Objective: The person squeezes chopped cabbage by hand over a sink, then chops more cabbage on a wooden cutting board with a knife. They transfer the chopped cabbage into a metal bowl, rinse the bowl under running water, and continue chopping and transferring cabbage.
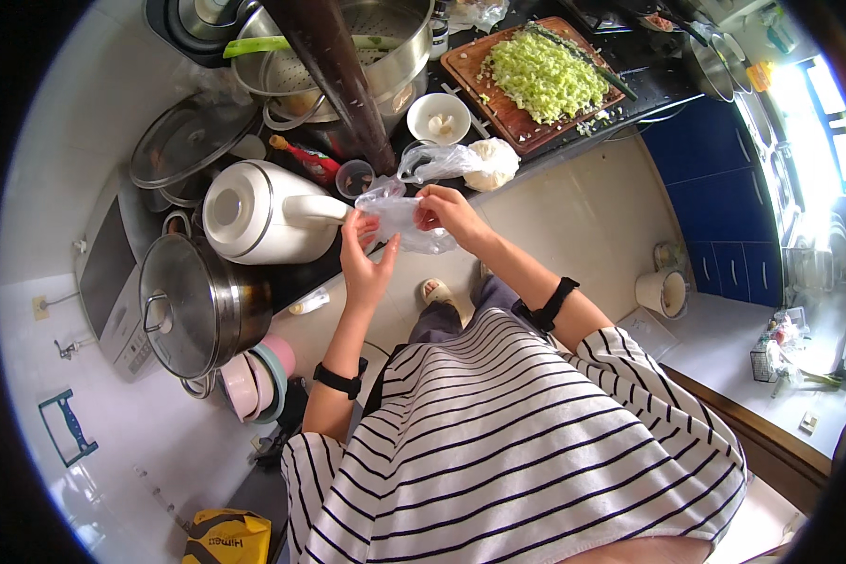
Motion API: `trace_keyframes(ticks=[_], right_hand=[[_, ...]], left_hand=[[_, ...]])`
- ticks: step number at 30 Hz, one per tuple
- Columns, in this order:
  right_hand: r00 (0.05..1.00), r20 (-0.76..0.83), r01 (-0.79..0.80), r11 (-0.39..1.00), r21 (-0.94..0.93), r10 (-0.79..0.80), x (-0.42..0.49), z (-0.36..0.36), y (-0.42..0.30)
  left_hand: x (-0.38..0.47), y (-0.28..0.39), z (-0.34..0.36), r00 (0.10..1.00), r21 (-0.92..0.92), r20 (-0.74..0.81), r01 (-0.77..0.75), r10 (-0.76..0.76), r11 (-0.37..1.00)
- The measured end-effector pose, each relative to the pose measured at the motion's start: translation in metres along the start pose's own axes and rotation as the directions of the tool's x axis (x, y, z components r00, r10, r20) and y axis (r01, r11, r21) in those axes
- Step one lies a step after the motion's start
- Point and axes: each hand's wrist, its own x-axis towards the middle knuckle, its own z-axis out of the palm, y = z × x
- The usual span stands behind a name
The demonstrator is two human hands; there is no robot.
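A thin clear plastic bag [398, 217] hangs in front of me at the counter's edge. My right hand [452, 217] pinches its right side between thumb and fingertips. My left hand [366, 257] is at its left edge, thumb and fingers spread apart; whether the fingertips touch the film is hard to tell. A white insulated jug [271, 211] stands just left of that hand, its handle close to the fingers. Beyond the bag are a small clear cup [354, 179], a white bowl [419, 118] holding several garlic cloves, and a pale lump in plastic wrapping [492, 165].
A wooden cutting board [525, 137] bears chopped pale-green vegetable and a knife [617, 83]. A dark post [338, 77] rises close beyond my hands. Left are a large lidded pot [190, 303], a glass lid [194, 141], a steel steamer [395, 63] and a red bottle [314, 163].
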Motion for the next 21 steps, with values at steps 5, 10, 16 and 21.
trace_keyframes(ticks=[5,10,16,21], right_hand=[[0.975,0.153,-0.208,0.908,0.363,0.162,0.005,-0.006,-0.010],[0.978,-0.169,0.138,0.988,0.072,-0.125,-0.013,0.002,-0.028],[0.686,0.621,0.723,0.258,-0.641,-0.380,-0.051,0.018,-0.043],[0.618,0.601,0.667,-0.069,-0.742,-0.507,-0.035,0.017,-0.050]], left_hand=[[0.003,0.000,-0.009,0.979,0.478,0.117,-0.203,0.168,0.855],[0.004,0.000,-0.015,0.984,0.468,0.176,-0.076,-0.009,0.880],[-0.001,0.005,-0.003,0.943,0.366,0.073,-0.329,0.325,0.871],[-0.006,-0.010,-0.014,0.993,0.354,-0.013,0.117,-0.121,0.928]])
